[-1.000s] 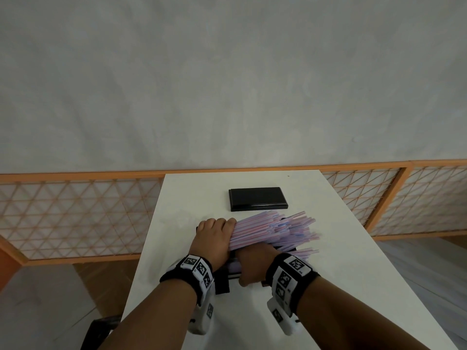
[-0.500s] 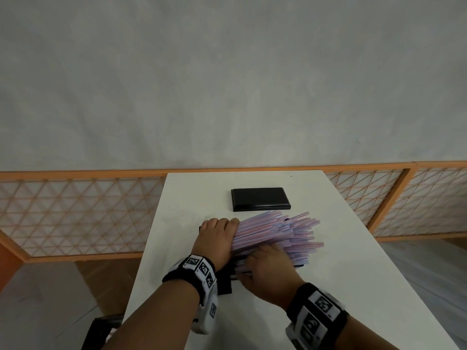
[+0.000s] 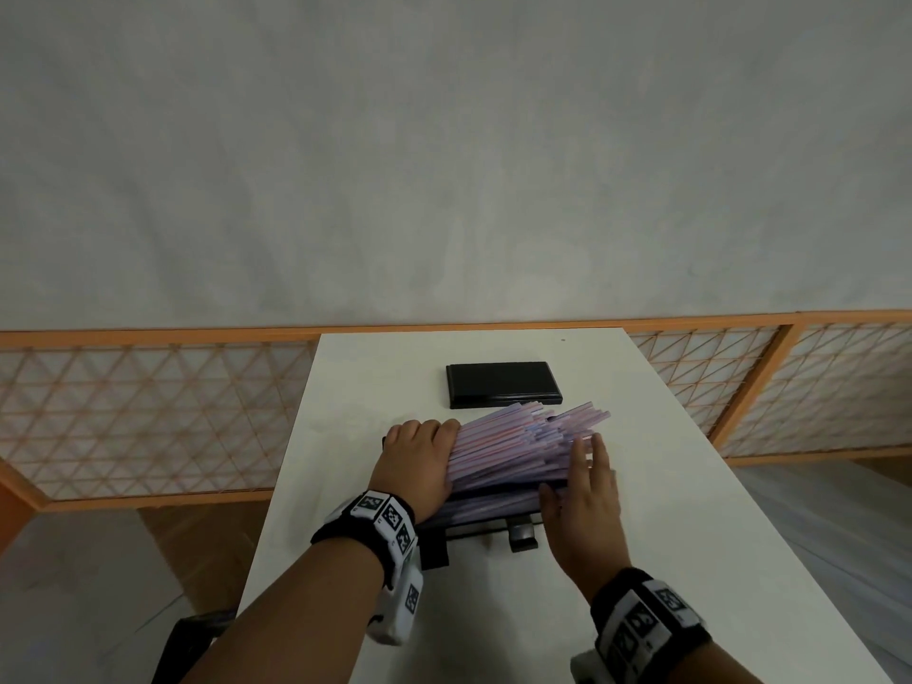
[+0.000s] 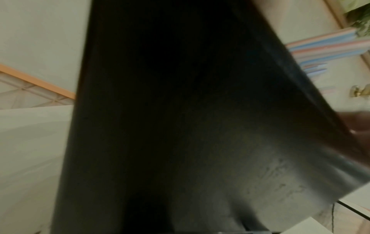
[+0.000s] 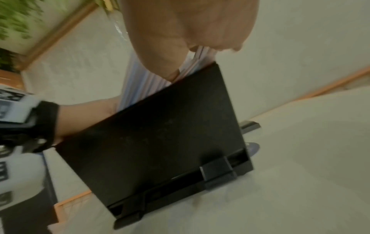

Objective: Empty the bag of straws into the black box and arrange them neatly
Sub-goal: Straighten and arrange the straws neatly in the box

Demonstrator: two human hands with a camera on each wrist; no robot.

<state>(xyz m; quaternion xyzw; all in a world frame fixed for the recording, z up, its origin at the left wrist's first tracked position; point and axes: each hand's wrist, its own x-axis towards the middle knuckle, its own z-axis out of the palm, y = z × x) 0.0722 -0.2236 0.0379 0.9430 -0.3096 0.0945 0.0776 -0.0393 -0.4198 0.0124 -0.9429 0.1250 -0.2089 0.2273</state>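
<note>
A thick bundle of pink and blue straws (image 3: pixel 518 446) lies across the open black box (image 3: pixel 474 528), its right ends fanned out and sticking past the box. My left hand (image 3: pixel 419 461) grips the box's left end, fingers curled over the straws' left ends. My right hand (image 3: pixel 585 486) is flat, fingers straight, with the palm at the straws' right ends. In the right wrist view the box (image 5: pixel 160 134) stands tilted, with straws (image 5: pixel 140 82) above it under my right hand (image 5: pixel 190 23). The left wrist view is mostly the box wall (image 4: pixel 180 110), with straws (image 4: pixel 320 47) beyond.
A flat black lid (image 3: pixel 503 385) lies just behind the straws on the white table (image 3: pixel 370 377). The box's clasp (image 3: pixel 523 533) juts toward me. An orange lattice fence (image 3: pixel 148 412) runs behind the table; the table edges drop off left and right.
My right hand let go at the box's near side, swung right and opened flat against the straws' right ends. The left hand stayed put.
</note>
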